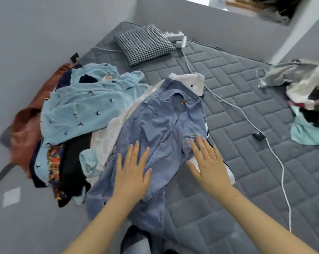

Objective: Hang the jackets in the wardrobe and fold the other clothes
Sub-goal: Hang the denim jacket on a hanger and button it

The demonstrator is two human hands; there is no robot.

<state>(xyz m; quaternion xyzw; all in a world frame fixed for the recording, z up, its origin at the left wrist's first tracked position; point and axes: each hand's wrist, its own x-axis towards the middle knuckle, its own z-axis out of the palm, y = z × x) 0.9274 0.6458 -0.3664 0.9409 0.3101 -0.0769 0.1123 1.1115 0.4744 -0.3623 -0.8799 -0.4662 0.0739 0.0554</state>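
A pair of blue denim jeans (pixel 160 125) lies spread over a white garment (pixel 190 79) on the grey quilted mattress (pixel 246 162). My left hand (pixel 132 171) rests flat on the jeans' lower left part, fingers straight. My right hand (pixel 208 162) lies flat on the jeans' right edge, fingers spread. To the left is a heap of clothes topped by a light blue fleece garment (pixel 85 105), with black (pixel 72 165), patterned (pixel 54 162) and rust-coloured (pixel 25 132) pieces under it.
A checked pillow (pixel 144 44) lies at the mattress head beside a white power strip (pixel 177 38). A white cable (pixel 276 156) runs across the mattress past a black device (pixel 258 135). Another clothes pile (pixel 301 88) sits at the right edge. Grey walls stand left and behind.
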